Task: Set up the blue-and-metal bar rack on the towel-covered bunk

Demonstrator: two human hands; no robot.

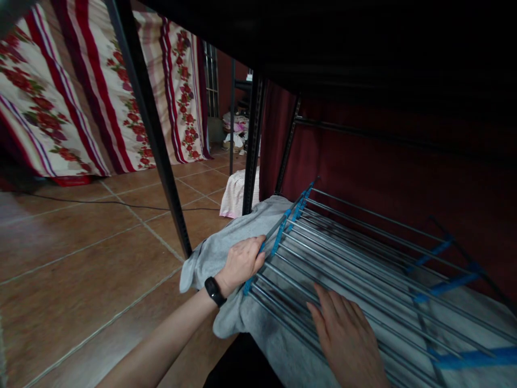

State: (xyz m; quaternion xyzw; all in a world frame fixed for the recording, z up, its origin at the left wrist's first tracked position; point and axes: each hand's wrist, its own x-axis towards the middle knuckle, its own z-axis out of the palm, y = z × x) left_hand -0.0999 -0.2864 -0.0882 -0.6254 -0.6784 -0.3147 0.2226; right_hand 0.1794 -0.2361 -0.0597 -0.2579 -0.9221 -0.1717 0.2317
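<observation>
A folding clothes drying rack (343,235) with thin metal bars and blue plastic joints lies across a grey blanket (218,245). My left hand (242,261), with a black band (215,291) on its wrist, is wrapped round the rack's near left side frame. Over the front bars is my right hand (349,334), its fingers stretched out and the thumb apart. Nothing shows in that hand, and whether its fingertips touch the bars I cannot tell. The rack's right end runs into shadow.
Black metal posts (151,129) stand at the left, under a dark overhead surface (363,48). Dark red cloth (383,140) hangs behind the rack. A cable (121,202) crosses the tiled floor (72,231) before a flowered curtain (81,91). A pale striped cloth (238,194) is beside one post.
</observation>
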